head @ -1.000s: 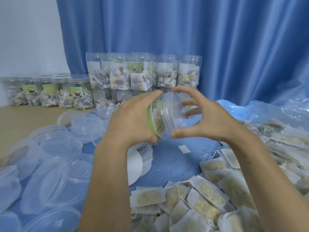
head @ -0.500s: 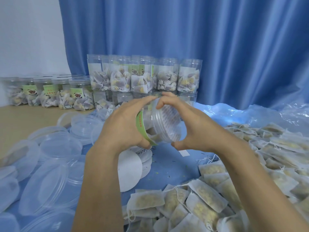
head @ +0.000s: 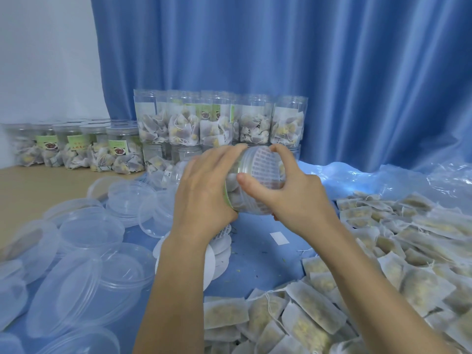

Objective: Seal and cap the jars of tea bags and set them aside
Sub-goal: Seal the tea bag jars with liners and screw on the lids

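I hold a clear plastic jar of tea bags (head: 236, 198) tilted on its side above the blue table. My left hand (head: 204, 192) wraps around the jar's body by its green label. My right hand (head: 293, 192) grips the clear lid (head: 263, 169) on the jar's mouth, thumb near the rim and fingers curled over the top. White printed text shows through the lid.
Loose clear lids (head: 84, 254) lie in a heap at the left. White round seals (head: 212, 256) are stacked below my left wrist. Loose tea bags (head: 383, 251) cover the right and front. Filled jars (head: 219, 123) stand stacked against the blue curtain, with more jars (head: 76, 146) at the left.
My right hand has closed onto the lid from spread fingers and turned around it. The jar and both hands have shifted slightly.
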`<state>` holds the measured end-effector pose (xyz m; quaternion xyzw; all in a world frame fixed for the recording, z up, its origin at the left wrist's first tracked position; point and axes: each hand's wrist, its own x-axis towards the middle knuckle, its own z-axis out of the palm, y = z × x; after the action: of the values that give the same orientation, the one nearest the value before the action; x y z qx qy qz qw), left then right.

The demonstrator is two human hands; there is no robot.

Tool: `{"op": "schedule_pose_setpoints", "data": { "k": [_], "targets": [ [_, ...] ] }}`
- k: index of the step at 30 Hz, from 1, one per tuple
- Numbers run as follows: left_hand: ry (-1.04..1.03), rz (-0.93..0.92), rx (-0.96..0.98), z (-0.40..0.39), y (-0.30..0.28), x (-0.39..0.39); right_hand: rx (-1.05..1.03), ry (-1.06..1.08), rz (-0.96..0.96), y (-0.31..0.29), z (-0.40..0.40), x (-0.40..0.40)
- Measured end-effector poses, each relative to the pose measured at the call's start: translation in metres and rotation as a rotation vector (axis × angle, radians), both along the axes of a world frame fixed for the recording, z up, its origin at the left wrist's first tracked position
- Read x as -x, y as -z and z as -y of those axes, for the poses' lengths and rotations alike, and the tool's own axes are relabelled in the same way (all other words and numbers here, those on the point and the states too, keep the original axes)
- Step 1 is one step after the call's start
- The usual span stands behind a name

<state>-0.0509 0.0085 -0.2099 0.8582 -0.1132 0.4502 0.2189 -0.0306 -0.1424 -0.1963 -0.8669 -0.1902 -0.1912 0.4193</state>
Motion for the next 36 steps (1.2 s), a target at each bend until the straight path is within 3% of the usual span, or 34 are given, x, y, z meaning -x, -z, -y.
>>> {"op": "schedule_pose_setpoints", "data": {
  "k": [3,8,10,18,23,30,36],
  "targets": [
    [-0.033,0.056,0.144,0.004,-0.003,-0.003,-0.167,-0.108,0.019,-0.004,-0.002,0.001],
    [0.065,-0.076,0.503,0.018,-0.022,0.002,-0.517,-0.339,-0.006,-0.005,-0.004,-0.001],
    [0.065,-0.104,0.595,0.023,-0.025,0.003,-0.561,-0.358,0.012,-0.005,-0.007,0.000],
    [0.013,-0.192,0.673,-0.011,-0.036,0.027,-0.555,-0.431,-0.136,-0.018,-0.042,0.009],
    [0.013,-0.152,0.639,-0.068,-0.050,0.062,-0.434,-0.517,-0.117,-0.039,-0.091,0.030],
    [-0.318,-0.153,0.593,-0.183,-0.060,0.131,-0.373,-0.655,-0.056,-0.051,-0.212,0.073],
    [-0.424,-0.235,0.704,-0.268,-0.049,0.178,-0.286,-0.723,-0.046,-0.039,-0.310,0.101]
  ]
}}
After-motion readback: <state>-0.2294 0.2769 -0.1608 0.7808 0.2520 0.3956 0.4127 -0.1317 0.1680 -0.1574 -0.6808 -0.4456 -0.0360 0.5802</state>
